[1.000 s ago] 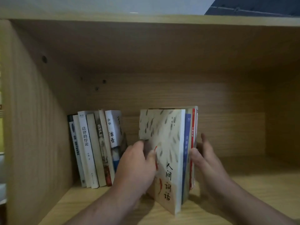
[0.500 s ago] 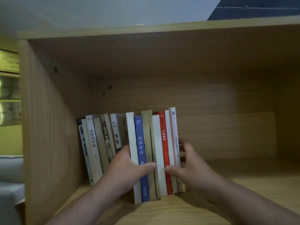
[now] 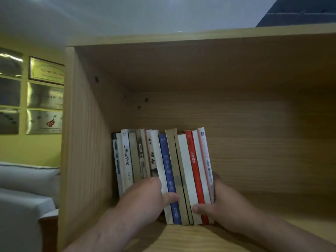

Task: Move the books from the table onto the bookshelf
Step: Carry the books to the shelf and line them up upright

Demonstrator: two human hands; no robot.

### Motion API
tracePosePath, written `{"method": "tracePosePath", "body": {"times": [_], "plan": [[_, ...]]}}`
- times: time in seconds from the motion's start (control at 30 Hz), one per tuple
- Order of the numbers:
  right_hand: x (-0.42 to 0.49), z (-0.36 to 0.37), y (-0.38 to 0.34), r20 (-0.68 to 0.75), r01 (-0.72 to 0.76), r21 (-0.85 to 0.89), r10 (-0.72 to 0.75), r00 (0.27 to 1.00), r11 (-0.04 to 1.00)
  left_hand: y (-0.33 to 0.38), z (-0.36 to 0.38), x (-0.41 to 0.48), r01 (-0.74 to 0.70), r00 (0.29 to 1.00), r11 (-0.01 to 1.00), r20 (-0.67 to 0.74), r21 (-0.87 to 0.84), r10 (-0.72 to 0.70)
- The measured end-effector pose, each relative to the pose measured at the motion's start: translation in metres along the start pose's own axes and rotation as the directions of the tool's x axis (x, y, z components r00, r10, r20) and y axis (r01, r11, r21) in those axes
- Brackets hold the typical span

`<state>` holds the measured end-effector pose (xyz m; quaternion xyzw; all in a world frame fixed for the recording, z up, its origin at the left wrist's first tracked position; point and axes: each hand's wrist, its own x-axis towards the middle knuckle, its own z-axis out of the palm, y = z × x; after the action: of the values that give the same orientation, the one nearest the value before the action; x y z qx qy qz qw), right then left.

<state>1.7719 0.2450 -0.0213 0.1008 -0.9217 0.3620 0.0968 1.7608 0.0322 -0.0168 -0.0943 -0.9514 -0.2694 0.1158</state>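
Inside a wooden bookshelf (image 3: 254, 124), a stack of several upright books (image 3: 183, 179), with blue, tan, white and red spines, stands on the shelf floor. My left hand (image 3: 145, 199) grips its left side, thumb across the blue spine. My right hand (image 3: 223, 202) grips its right side, thumb on the white and red spines near the bottom. The stack leans slightly left against an earlier row of books (image 3: 134, 157) standing by the shelf's left wall.
The shelf's left wall (image 3: 81, 142) is close beside the older row. Shelf floor (image 3: 272, 230) stretches to the right of my hands. Outside, at left, are framed plaques (image 3: 45, 95) on a yellow wall and a grey sofa (image 3: 23, 197).
The stack turned spine-out, then slid left until it meets the older row; both hands went with it. The camera pulled back and rightward.
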Motion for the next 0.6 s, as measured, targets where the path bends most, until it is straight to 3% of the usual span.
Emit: {"method": "tracePosePath", "body": {"times": [0.2, 0.4, 0.53, 0.6], "plan": [[0.022, 0.009, 0.001, -0.085, 0.028, 0.007, -0.028, 0.996, 1.000, 0.008, 0.003, 0.014, 0.054, 0.987, 0.978, -0.161, 0.201, -0.021], [0.036, 0.007, 0.011, -0.078, 0.015, 0.057, -0.010, 0.997, 0.998, 0.017, -0.002, 0.021, 0.074, 0.981, 0.907, -0.192, 0.414, 0.008], [0.037, 0.000, 0.021, 0.001, 0.021, 0.131, -0.021, 1.000, 0.991, 0.010, -0.004, 0.012, -0.034, 0.959, 0.839, -0.219, 0.544, 0.181], [0.036, -0.006, 0.024, 0.015, -0.026, 0.253, 0.022, 1.000, 0.967, 0.008, -0.005, 0.009, -0.190, 0.871, 0.785, -0.269, 0.590, 0.412]]}}
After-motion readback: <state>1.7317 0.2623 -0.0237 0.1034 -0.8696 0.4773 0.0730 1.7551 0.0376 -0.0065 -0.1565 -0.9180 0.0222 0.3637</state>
